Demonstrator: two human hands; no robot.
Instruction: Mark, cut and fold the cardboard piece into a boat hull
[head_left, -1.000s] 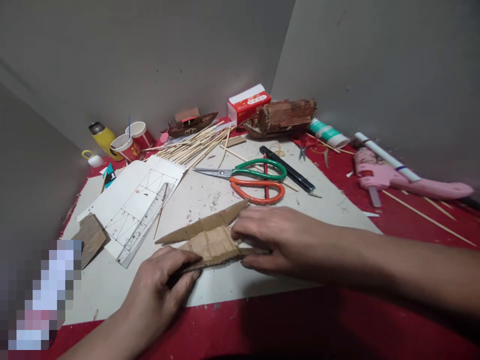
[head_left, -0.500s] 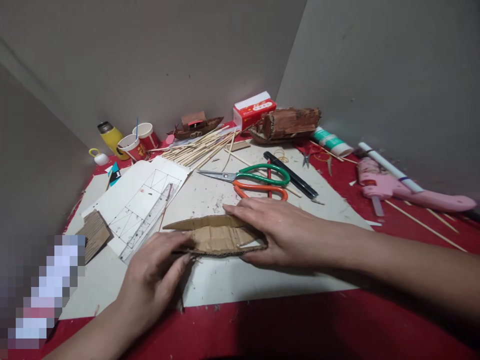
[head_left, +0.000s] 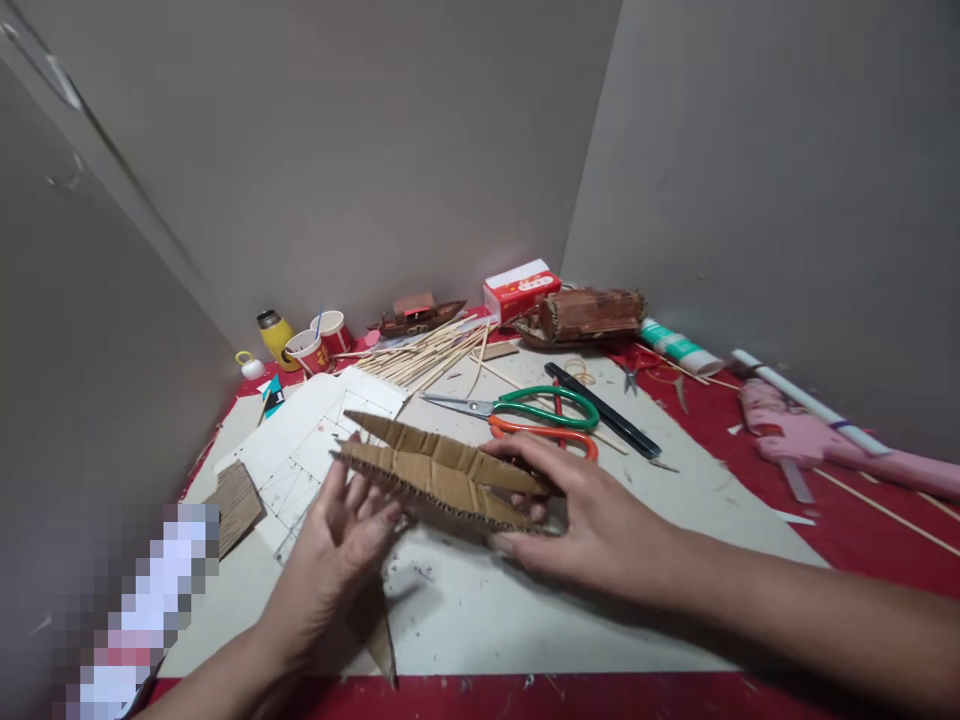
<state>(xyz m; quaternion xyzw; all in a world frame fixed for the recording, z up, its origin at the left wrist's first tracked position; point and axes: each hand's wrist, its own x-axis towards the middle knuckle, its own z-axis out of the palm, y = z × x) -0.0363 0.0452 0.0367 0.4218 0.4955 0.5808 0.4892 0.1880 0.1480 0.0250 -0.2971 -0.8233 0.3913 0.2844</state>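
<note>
A brown cardboard boat hull point(head_left: 442, 476), with two long curved sides and pointed ends at the left, is tilted and raised off the white board. My right hand point(head_left: 581, 510) is closed on its right end, the thumb on the near side and the fingers on the far side. My left hand point(head_left: 345, 530) is by the hull's left end, palm partly up and fingers apart; whether its fingertips touch the cardboard is hard to tell. Below that hand a pointed cardboard scrap point(head_left: 375, 625) lies on the board. Scissors point(head_left: 517, 410) with green and orange handles lie behind the hull.
A drawn plan sheet point(head_left: 259, 450) and corrugated cardboard piece point(head_left: 238, 502) lie left. Behind are thin wooden sticks point(head_left: 420, 360), paper cups point(head_left: 309, 352), a small model boat point(head_left: 420, 315) and a larger brown model point(head_left: 596, 315). At right sits a pink glue gun point(head_left: 787, 430).
The hull has been lifted and tilted, its left end raised. My left hand has loosened from the near side and turned palm up. The view has tipped upward, so the scene sits lower.
</note>
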